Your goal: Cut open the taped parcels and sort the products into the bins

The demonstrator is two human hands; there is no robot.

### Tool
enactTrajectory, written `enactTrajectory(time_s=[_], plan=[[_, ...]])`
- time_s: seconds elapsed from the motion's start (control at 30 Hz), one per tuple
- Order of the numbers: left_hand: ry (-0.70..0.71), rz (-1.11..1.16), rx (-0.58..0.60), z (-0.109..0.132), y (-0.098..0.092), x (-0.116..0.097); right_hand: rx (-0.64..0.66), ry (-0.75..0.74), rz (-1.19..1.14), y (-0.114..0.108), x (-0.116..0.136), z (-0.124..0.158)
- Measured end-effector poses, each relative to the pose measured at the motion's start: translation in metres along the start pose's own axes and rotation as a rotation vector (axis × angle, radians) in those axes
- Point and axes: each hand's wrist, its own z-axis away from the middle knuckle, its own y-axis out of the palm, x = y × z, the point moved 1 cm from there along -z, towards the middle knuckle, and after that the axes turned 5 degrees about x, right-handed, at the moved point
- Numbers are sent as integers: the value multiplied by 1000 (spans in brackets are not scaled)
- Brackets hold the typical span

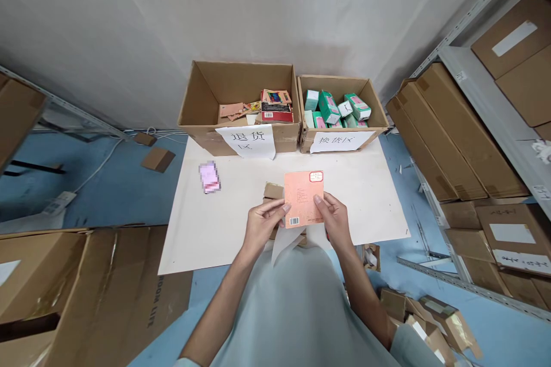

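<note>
Both my hands hold up a thin salmon-pink booklet (303,198) with a barcode at its lower left and a small red-framed sticker at its top right. My left hand (263,222) pinches its left edge. At the right edge, my right hand (334,219) grips it with the thumb on the cover. Under the booklet lie a small opened brown carton (272,190) and a white sheet (284,243) on the white table (206,229).
Two open cardboard boxes with paper labels stand at the table's back: the left box (202,109) holds flat books, the right box (373,109) holds green and pink cartons. A pink item (209,177) lies on the table. Cardboard boxes crowd the floor and the right shelves (486,103).
</note>
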Motion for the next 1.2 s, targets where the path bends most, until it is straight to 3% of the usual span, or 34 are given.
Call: enactTrajectory(time_s=[0.13,0.23,0.4,0.53,0.73,0.83,1.0,1.2], plan=[[53,-38,-112,-2,-1,7,-118,-48,163,-6,-15,-1],[103,-61,-166,-2,2,16,-24,-9,207,0,-25,5],[176,-143,-71,1,14,31,117,14,289,19,-28,14],[190,-232,-18,-2,21,41,244,43,137,24,-29,14],[114,-156,42,-7,25,46,161,178,-21,16,-42,10],[133,-179,7,-4,18,39,131,165,-34,12,-37,9],[191,-226,-195,-1,-12,16,167,102,-17,2,-16,5],[142,-165,-33,-1,-29,-1,205,82,-2,-7,-8,1]])
